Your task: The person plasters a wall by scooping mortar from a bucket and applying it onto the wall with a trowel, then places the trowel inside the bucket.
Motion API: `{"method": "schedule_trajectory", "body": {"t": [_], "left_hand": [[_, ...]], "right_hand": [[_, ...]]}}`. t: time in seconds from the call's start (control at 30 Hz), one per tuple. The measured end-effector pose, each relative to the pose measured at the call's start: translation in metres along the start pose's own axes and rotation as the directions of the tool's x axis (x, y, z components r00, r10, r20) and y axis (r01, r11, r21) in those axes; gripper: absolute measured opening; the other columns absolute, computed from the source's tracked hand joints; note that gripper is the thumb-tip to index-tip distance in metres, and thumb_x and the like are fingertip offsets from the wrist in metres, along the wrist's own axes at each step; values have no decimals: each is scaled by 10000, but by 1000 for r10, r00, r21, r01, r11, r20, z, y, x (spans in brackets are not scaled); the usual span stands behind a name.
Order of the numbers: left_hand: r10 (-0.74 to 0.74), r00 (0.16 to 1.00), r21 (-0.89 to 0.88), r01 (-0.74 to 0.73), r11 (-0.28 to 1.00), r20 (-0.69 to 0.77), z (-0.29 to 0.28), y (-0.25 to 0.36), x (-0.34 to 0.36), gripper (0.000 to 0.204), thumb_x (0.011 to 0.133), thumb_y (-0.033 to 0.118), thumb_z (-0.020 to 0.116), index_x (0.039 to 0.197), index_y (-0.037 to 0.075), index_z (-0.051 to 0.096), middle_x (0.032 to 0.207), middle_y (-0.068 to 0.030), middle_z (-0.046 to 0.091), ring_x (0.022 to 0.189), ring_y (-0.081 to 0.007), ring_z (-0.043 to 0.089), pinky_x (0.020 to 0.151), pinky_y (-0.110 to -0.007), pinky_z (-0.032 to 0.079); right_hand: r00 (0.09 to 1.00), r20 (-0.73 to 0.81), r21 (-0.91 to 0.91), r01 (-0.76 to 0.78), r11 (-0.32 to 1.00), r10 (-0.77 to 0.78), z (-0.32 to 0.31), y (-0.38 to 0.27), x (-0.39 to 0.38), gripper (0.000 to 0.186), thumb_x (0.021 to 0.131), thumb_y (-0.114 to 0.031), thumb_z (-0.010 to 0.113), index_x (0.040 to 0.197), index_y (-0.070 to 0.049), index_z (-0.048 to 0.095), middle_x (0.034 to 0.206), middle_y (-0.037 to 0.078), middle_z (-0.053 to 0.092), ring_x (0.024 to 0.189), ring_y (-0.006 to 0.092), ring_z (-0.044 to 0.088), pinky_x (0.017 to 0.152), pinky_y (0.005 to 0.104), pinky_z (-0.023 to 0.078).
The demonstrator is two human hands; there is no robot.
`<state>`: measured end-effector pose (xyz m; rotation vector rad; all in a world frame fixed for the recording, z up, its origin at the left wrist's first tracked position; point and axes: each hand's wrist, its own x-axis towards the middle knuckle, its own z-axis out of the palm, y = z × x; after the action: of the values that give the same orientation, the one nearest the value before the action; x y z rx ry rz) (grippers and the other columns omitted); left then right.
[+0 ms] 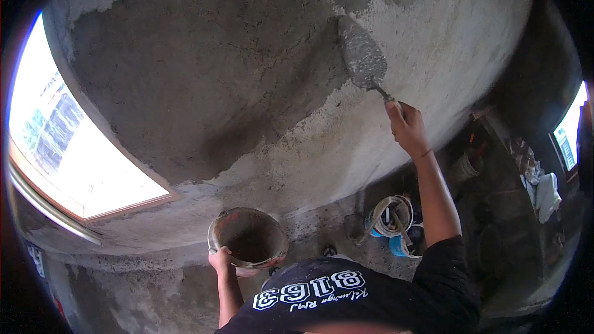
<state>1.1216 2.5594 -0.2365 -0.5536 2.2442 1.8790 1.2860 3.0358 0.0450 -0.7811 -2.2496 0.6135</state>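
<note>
My right hand (408, 128) is closed round the handle of a trowel (363, 54). The leaf-shaped blade, smeared with wet grey mortar, lies at the right edge of a dark patch of fresh plaster (204, 68) on the wall. Whether the blade touches the wall or hovers just off it, I cannot tell. Low in front of me, my left hand (221, 258) grips the left rim of a bucket (287, 244). The bucket is tilted so its mouth faces up, with dark grey residue inside and a reddish, mortar-stained outside.
Bright window (117, 173) at left has a wooden frame. Paler wall (451, 43) spreads right of the wet plaster. On the floor at right stand a white bucket holding tools (405, 210) and a blue bucket (397, 248). White sacks (547, 196) lie farther right.
</note>
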Motion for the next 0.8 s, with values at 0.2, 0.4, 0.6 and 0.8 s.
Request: {"method": "schedule_trajectory", "body": {"t": [0.2, 0.4, 0.6, 0.8], "left_hand": [[-31, 999, -17, 31, 999, 12, 2, -6, 5, 336, 538, -15, 533, 874, -20, 542, 797, -36, 555, 673, -163, 514, 637, -289, 425], [33, 999, -84, -31, 996, 15, 11, -13, 17, 319, 615, -49, 572, 932, -12, 568, 830, -46, 591, 718, -160, 549, 678, -291, 435], [48, 998, -33, -46, 998, 45, 3, -1, 8, 293, 595, -41, 572, 886, -4, 570, 799, -32, 583, 693, -147, 537, 652, -279, 430], [59, 997, -34, -57, 998, 50, 2, -12, 12, 262, 579, -31, 547, 838, 2, 568, 761, -15, 564, 659, -135, 518, 614, -266, 416]], "right_hand": [[996, 84, 419, 3, 908, -42, -14, -79, 30, 543, 853, -580, 458, 739, -55, 539, 525, -37, 400, 469, 57, 413, 420, 242, 346], [975, 222, 301, -73, 951, 4, 21, -53, 36, 518, 833, -568, 506, 702, -67, 503, 521, -23, 415, 467, 70, 413, 419, 252, 349], [941, 329, 364, -208, 908, 83, 2, -32, -6, 488, 853, -536, 501, 700, -73, 482, 522, -30, 409, 471, 53, 407, 407, 240, 348], [988, 131, 598, -8, 802, -87, -13, -60, 26, 489, 860, -536, 491, 684, -82, 460, 518, -25, 410, 451, 53, 400, 403, 240, 348]]}}
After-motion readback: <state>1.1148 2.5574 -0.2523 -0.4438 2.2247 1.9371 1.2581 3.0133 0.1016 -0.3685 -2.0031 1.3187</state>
